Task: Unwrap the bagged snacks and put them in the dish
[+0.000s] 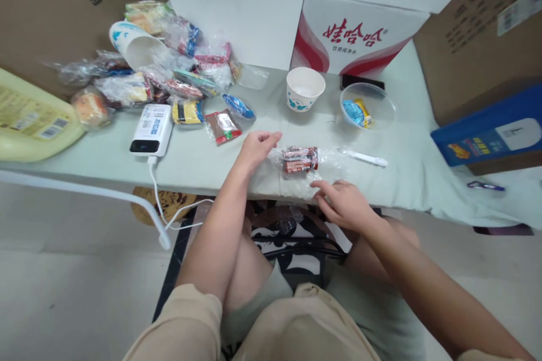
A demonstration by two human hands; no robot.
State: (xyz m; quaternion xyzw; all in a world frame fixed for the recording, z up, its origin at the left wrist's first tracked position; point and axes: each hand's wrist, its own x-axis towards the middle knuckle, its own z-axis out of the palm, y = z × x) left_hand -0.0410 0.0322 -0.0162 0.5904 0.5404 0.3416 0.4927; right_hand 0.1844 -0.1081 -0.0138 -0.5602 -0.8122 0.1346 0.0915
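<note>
A small brown-and-red snack packet [298, 159] lies in crinkled clear plastic film [332, 163] close to the table's front edge. Just left of it is my left hand [256, 150], fingers curled and the thumb against the index finger. Whether a bit of film is pinched there cannot be made out. My right hand [345, 203] is at the front edge, below and right of the packet. Its fingers are bent but apart, and the index fingertip meets the loose film. To the right of the film lies a white plastic stick-like utensil [366, 158].
Behind the packet stand a paper cup [305, 90] and a clear bowl [387, 107] holding blue and yellow packets. Wrapped snacks [182, 87] pile up at left, near a white power bank [152, 130] with a cable. Cartons [359, 34] line the back.
</note>
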